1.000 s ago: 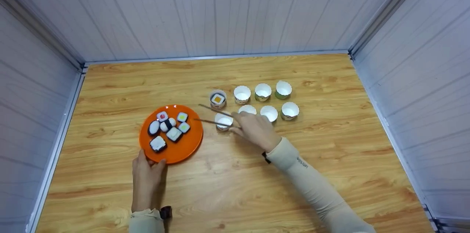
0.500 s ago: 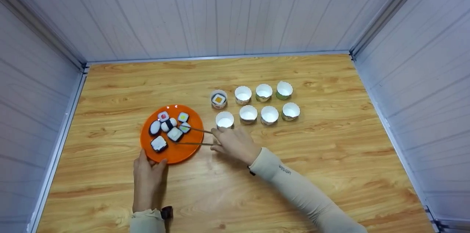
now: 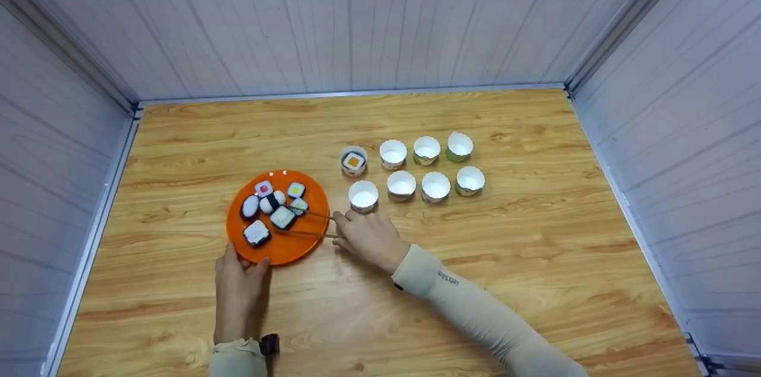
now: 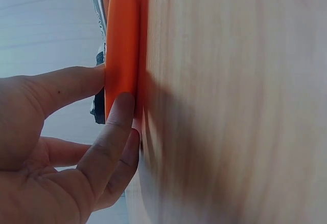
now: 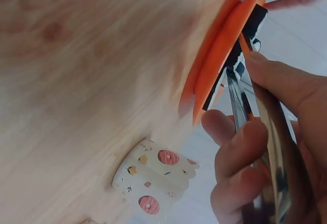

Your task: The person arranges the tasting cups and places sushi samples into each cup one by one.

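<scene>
My left hand (image 3: pixel 238 285) pinches the near left rim of an orange plate (image 3: pixel 294 251), thumb and fingers on opposite faces, as the left wrist view shows. Several sushi pieces with white tops and dark sides lie on the plate. In my right hand (image 3: pixel 371 240) is a pair of slim metal tongs (image 5: pixel 273 132), held from the plate's right side. The tong arms are spread, reaching to either side of a white-topped sushi piece (image 3: pixel 283 217) in the head view. A smaller sushi piece with a green centre (image 3: pixel 298 206) is partly overlapped by the upper arm.
White paper cups stand in two rows right of the plate. The back left cup (image 3: pixel 354 169) holds a sushi piece with an orange centre. The front left cup (image 3: pixel 363 196) is just beyond my right hand. Pale panel walls (image 3: pixel 380 26) enclose the wooden table (image 3: pixel 535 234).
My right hand has moved left and toward me from over the cups, bringing the tongs over the plate to the white-topped sushi piece. The left hand stays on the rim.
</scene>
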Available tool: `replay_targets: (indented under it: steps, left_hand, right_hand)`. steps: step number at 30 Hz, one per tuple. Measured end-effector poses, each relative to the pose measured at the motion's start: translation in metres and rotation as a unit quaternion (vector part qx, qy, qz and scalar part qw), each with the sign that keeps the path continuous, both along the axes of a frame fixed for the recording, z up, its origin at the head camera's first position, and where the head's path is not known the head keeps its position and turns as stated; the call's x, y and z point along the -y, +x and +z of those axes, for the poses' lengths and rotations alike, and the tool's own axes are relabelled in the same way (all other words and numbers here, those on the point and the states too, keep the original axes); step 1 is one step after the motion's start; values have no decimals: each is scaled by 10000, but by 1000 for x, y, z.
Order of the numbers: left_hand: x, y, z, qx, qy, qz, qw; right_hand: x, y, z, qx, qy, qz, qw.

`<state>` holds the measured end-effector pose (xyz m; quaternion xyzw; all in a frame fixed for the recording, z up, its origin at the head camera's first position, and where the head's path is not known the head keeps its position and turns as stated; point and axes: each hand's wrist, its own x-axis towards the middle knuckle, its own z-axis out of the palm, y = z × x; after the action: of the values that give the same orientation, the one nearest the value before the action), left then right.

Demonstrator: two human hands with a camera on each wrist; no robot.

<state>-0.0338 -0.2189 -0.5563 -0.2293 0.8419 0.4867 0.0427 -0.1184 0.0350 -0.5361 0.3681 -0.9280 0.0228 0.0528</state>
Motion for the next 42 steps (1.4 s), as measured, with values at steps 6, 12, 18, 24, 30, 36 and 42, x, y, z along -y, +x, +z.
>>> replay_targets:
  steps: [6,12,18,24,30,36,42]
  left_hand:
    - [0,0,0,37,66,34,10000]
    - [-1,0,0,168,24,86,9998]
    - [0,0,0,242,-136,6,9996]
    - [1,0,0,263,-170,-30,9995]
    - [1,-2,1,217,-72,-16,9997]
    - [0,-3,3,318,37,28,9995]
    - [-1,-3,3,530,84,141,9985]
  right_hand:
    - [0,2,-2,1,35,-16,10000]
    - [-4,3,1,155,-28,79,9998]
    - [-15,3,12,102,-395,145,9991]
    - [-35,-5,26,168,-704,91,9973]
    - [-67,-19,38,18,-984,-210,9949]
    - [-104,-33,47,171,-1259,-722,9893]
    - [-138,-44,49,17,-1244,-1253,9843]
